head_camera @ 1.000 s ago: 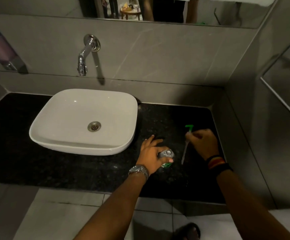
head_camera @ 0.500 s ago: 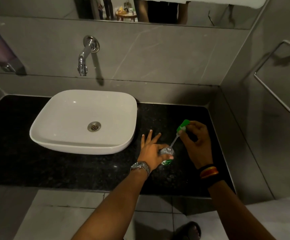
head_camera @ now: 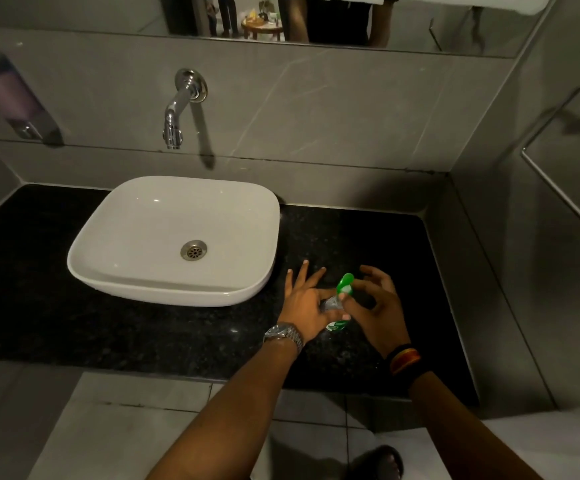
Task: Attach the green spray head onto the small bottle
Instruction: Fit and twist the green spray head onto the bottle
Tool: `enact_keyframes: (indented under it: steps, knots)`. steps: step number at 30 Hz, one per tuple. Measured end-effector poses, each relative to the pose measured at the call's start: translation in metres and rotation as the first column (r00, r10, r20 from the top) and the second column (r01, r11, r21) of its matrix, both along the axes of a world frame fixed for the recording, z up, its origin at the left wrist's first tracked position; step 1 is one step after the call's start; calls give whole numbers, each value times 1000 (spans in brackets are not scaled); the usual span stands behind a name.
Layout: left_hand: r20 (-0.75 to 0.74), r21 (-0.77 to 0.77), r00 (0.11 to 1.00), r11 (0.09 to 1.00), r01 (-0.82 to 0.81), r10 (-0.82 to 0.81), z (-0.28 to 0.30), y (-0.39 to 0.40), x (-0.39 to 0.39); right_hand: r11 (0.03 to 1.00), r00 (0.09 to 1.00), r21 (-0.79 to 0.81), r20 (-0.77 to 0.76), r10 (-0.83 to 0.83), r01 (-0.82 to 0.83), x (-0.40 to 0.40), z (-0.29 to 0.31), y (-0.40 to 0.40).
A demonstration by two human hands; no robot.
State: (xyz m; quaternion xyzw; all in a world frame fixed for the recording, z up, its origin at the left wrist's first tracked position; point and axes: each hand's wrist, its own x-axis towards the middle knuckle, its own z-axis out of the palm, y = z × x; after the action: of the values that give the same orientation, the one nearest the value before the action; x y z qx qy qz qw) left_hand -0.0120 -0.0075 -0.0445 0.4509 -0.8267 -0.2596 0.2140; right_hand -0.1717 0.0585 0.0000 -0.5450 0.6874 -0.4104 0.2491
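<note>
A small clear bottle (head_camera: 333, 304) with a green label stands on the black counter (head_camera: 143, 334), right of the basin. My left hand (head_camera: 307, 304) grips it with thumb and index finger, the other fingers spread. The green spray head (head_camera: 344, 284) sits on the bottle's neck, its dip tube down inside and hidden. My right hand (head_camera: 375, 306) pinches the head between thumb and forefinger, with the remaining fingers curled open above it.
A white basin (head_camera: 108, 271) sits on the counter to the left, under a chrome wall tap (head_camera: 177, 112). Grey tiled walls close off the back and right side. A metal towel rail (head_camera: 565, 161) hangs on the right wall. The counter's front edge lies just below my wrists.
My right hand lifted the spray head off the counter, guided its tube into the bottle and lowered the head onto the neck. My left hand kept hold of the bottle.
</note>
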Motion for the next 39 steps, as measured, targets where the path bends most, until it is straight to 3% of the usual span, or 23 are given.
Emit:
enact_keyframes:
  steps: [7, 13, 19, 24, 31, 37, 39]
  knots:
    - [35, -22, 999, 1000, 1, 0, -5, -3, 1, 996, 992, 61, -113, -55, 62, 2, -14, 2]
    - [56, -9, 998, 1000, 3, -3, -4, -5, 0, 975, 931, 114, -334, -145, 192, 7, -4, -6]
    - [59, -6, 998, 1000, 1, -1, -6, -3, 1, 995, 959, 94, -284, -16, 44, 4, -9, -1]
    - [61, 1, 998, 1000, 3, -3, -2, -3, 0, 980, 928, 108, -354, -120, 168, 6, -7, -7]
    - [63, 9, 998, 1000, 3, -4, -6, -2, 1, 992, 966, 112, -257, -30, 60, 6, -10, -4]
    - [68, 13, 998, 1000, -7, 6, -6, -4, 0, 963, 918, 146, -360, -163, 228, 15, -9, -10]
    - [82, 11, 997, 1000, -11, 10, -7, -4, 0, 970, 940, 138, -307, -151, 201, 14, -9, -6]
